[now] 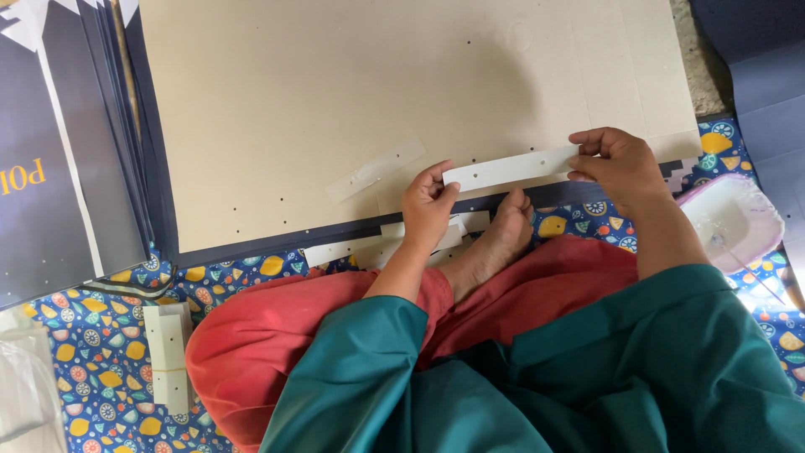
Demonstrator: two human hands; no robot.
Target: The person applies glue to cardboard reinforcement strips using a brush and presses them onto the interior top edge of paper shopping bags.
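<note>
A narrow white strip (pixel 509 167) with small punched holes is stretched between my two hands, just above the near edge of a large tan cardboard sheet (pixel 335 101). My left hand (pixel 426 205) pinches the strip's left end. My right hand (pixel 616 164) pinches its right end. Another pale strip (pixel 375 169) lies flat on the cardboard, left of my left hand. More white strips (pixel 352 249) lie below the board's dark edge beside my bare foot (pixel 495 243).
A stack of dark printed sheets (pixel 59 151) lies at the left. A bundle of white strips (pixel 168 356) rests on the patterned fruit-print cloth (pixel 92 369). A white bowl (pixel 734 220) sits at the right. Clear plastic (pixel 21 382) is at lower left.
</note>
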